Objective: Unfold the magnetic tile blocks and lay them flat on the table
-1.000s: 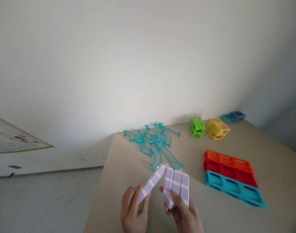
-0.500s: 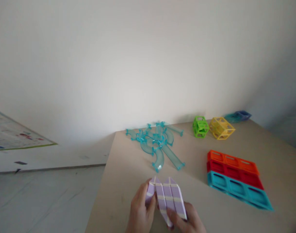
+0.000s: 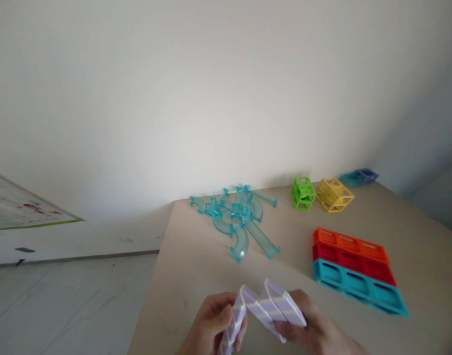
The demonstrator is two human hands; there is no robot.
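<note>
Pale wall fills most of my view above a tan bench. Low at the near edge, my left hand is curled shut around one end of a chain of lilac tiles, fingers wrapped over the outermost tile, which hangs down past my palm. My right hand grips the other end, thumb on top and fingers underneath, so the tiles fold in a zigzag between my two hands, raised off the bench. Both wrists come in from the bottom edge, the left turned knuckles-up, the right angled in from the right.

Beyond the tiles lies a tangle of clear teal tracks, well apart from my hands. To the right sit three flat rows of frames, orange, red and teal, touching side by side. Farther back stand a green cube and a yellow cube, just beside each other. On the floor at left lies a printed sheet.
</note>
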